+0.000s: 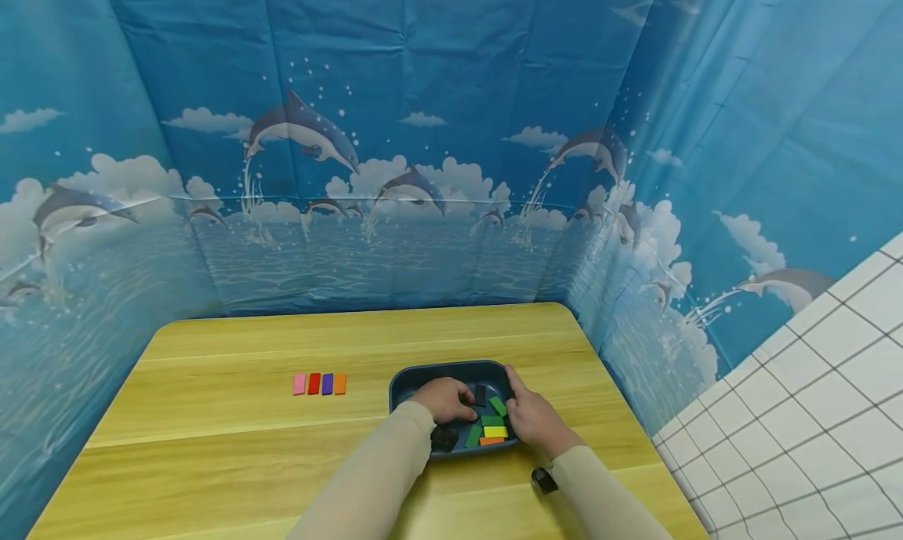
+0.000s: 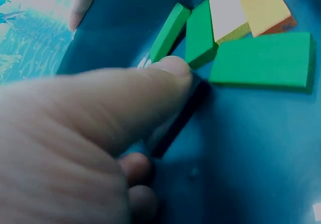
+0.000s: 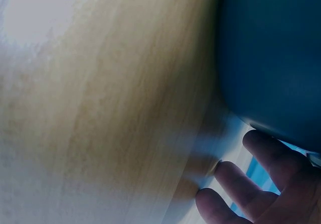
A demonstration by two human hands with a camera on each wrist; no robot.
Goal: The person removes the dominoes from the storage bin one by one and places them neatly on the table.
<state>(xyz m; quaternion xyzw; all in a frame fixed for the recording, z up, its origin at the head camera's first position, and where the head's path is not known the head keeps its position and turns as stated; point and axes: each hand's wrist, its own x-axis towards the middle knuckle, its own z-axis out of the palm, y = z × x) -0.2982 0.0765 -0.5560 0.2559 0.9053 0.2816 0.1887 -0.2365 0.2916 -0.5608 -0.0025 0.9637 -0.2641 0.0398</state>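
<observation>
Black block [image 1: 480, 395] lay in tray [image 1: 444, 368], L hand [image 1: 443, 399] curled beside it, couldn't tell if pinching; R hand [image 1: 538, 421] gripped tray's rim. Prob. mid-pick; next move likely needed firm pinch & lift. Row of 4 blocks [image 1: 328, 384] sat outside.

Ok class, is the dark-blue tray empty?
Not empty: the head view shows green blocks, a yellow block and an orange block inside the dark-blue tray.

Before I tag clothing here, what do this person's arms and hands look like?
Long, plain, pale cream sleeves reach the wrists. The left hand and right hand wear no gloves; a small black device shows by the right wrist.
</observation>
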